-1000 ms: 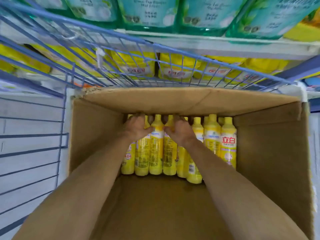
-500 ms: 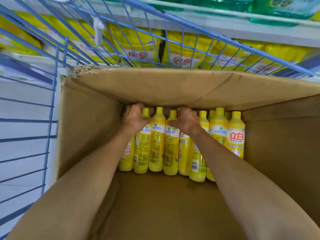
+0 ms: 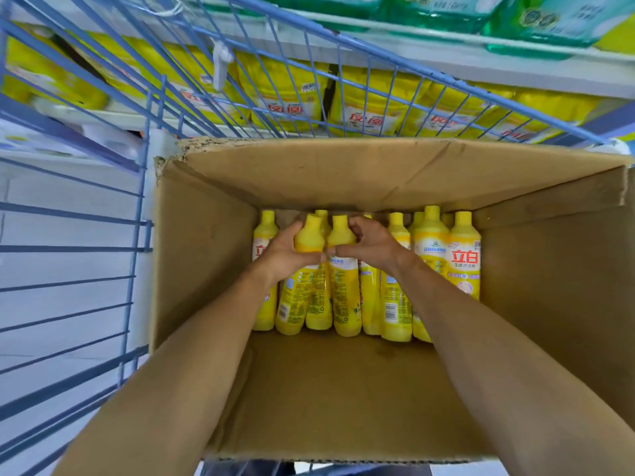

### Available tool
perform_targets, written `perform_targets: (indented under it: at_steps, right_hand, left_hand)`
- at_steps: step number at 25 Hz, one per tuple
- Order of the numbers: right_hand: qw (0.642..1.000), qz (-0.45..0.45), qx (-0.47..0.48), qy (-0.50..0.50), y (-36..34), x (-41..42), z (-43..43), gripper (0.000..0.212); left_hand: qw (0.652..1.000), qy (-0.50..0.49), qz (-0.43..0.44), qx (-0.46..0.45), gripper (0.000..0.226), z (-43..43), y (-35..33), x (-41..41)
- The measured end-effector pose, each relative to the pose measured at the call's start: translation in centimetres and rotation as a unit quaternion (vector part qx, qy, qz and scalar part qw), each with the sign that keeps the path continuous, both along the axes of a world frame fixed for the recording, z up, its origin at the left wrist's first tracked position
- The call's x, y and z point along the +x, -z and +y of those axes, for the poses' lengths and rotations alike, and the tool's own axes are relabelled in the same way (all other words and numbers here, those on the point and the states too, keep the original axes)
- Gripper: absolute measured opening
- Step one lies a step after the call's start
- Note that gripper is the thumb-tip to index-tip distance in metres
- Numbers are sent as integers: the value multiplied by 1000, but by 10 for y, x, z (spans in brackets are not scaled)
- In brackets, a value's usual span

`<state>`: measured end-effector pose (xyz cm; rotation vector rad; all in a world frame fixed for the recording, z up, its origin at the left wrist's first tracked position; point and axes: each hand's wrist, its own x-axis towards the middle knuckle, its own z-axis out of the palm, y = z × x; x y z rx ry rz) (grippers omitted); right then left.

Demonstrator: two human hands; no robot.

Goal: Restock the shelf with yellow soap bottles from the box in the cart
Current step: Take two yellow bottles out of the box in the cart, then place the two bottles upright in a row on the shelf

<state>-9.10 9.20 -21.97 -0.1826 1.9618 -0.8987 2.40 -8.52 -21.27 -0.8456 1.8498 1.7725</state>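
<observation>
Bottles [image 3: 309,237] (two) gripped by left hand [image 3: 281,257], right hand [image 3: 374,247].

The soap bottles [image 3: 343,293] are bright yellow from cap to base, with small print and barcodes on their backs; one front label [image 3: 464,266] at the right shows bold red characters on white; the box [image 3: 202,255] is plain brown cardboard; the cart [image 3: 68,249] is a grid of blue wire; the shelf [image 3: 481,63] edge is white; the pouches [image 3: 288,94] behind the wire are yellow with red characters on white; the packs [image 3: 536,18] above are translucent green.
</observation>
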Motion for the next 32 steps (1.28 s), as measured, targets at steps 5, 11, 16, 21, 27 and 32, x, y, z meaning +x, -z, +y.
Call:
perform_targets:
  at_steps: [5, 11, 16, 21, 27, 32]
  right_hand:
    - [998, 42, -36, 34, -11, 32, 5, 70]
    - [994, 54, -80, 51, -81, 40, 17, 71]
    - [986, 80, -129, 64, -188, 31, 14, 49]
    - [973, 132, -164, 97, -305, 15, 3, 75]
    - [938, 227, -237, 113, -430, 12, -1, 63]
    - [910, 277, -290, 107, -500, 4, 7, 57]
  left_hand:
    - [998, -51, -9, 39, 58, -8, -14, 23]
    - [997, -71, 18, 26, 52, -12, -90, 37]
    - [995, -40, 92, 29, 54, -21, -202, 17]
    - [983, -22, 177, 40, 51, -31, -313, 6]
    - [961, 32, 274, 3, 50, -33, -428, -2]
    - [937, 39, 347, -31, 54, -27, -493, -25]
